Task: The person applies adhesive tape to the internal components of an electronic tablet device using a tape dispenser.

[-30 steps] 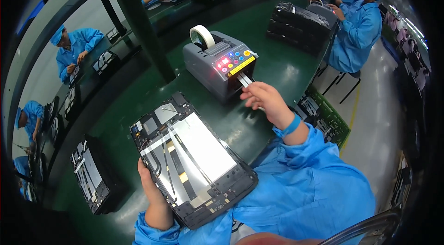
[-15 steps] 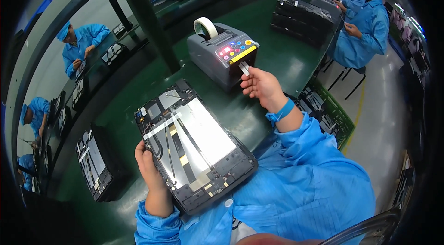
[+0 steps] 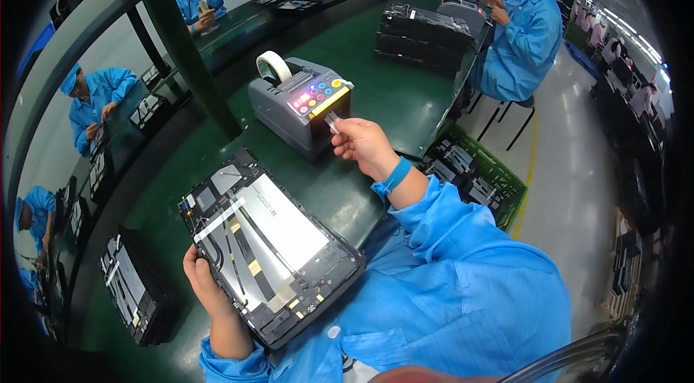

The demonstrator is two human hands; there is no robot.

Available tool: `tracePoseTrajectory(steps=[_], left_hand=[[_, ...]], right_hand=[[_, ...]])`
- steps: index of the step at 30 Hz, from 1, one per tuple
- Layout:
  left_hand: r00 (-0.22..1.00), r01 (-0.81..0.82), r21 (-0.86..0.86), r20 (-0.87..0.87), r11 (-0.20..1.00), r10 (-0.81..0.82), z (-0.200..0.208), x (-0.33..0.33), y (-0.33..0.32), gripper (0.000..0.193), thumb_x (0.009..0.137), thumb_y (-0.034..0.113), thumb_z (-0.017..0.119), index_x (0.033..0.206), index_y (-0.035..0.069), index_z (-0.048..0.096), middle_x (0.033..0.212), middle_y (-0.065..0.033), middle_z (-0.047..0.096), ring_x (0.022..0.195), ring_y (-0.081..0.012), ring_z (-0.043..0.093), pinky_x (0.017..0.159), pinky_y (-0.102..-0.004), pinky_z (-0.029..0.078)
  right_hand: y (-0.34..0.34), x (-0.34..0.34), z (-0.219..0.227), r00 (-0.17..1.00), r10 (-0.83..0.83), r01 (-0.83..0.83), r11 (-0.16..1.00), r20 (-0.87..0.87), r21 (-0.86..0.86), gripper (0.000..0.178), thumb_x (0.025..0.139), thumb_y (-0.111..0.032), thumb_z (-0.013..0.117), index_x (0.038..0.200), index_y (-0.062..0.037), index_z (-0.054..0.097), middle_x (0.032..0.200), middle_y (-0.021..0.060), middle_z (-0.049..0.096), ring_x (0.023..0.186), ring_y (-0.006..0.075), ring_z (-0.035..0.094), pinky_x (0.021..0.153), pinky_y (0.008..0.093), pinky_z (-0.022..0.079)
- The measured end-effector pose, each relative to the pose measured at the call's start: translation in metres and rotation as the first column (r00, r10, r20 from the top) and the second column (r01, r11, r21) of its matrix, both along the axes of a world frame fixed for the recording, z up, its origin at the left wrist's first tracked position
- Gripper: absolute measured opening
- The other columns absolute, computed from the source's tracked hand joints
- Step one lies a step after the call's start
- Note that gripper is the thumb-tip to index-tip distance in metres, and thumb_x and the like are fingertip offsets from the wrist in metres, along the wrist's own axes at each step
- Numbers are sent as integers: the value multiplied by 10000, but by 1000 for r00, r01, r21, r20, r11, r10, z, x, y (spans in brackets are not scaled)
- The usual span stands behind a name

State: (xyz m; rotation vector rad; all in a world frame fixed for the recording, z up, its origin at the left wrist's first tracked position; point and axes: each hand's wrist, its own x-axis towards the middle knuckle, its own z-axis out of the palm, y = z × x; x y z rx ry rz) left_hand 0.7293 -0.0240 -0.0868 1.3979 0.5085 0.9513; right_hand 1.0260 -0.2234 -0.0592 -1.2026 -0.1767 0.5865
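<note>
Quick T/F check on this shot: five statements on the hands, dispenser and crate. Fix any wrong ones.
1. The right hand pinches a short strip in front of the grey tape dispenser. True.
2. The left hand is empty. False: it holds the opened device by its side.
3. A blue band circles the right wrist. True.
4. The tape roll on the dispenser is black. False: it is white.
5. The green crate is left of the opened device. False: it is to the right.

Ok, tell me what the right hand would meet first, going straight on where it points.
Likely the front of the grey tape machine, beyond the strip in the right hand; depth is unclear.
</note>
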Motion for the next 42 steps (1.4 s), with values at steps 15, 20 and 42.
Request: tracePoseTrajectory(steps=[15,20,42], left_hand=[[959,278,852,-269,444,-85,138,-3,-50,378,648,280,782,863,13,624,785,-113,594,731,-299,550,687,-391,445],[979,197,899,-163,390,-119,129,0,-57,171,628,101,767,749,69,650,699,-35,600,578,-211,543,508,-319,402],[960,125,749,-257,651,110,102,2,9,170,672,10,614,834,10,663,737,-116,626,652,-277,597,604,-353,474]], right_hand=[[2,-107,109,50,490,-559,736,870,-382,88,841,-155,622,834,-71,649,716,97,611,654,284,595,564,351,458],[21,-119,120,-65,477,-626,664,877,-408,117,836,-200,644,845,-85,663,681,83,603,601,258,585,512,356,432],[104,-114,99,42,368,-456,834,929,-310,421,754,-66,671,1138,-29,501,811,103,615,802,296,612,728,387,480]])
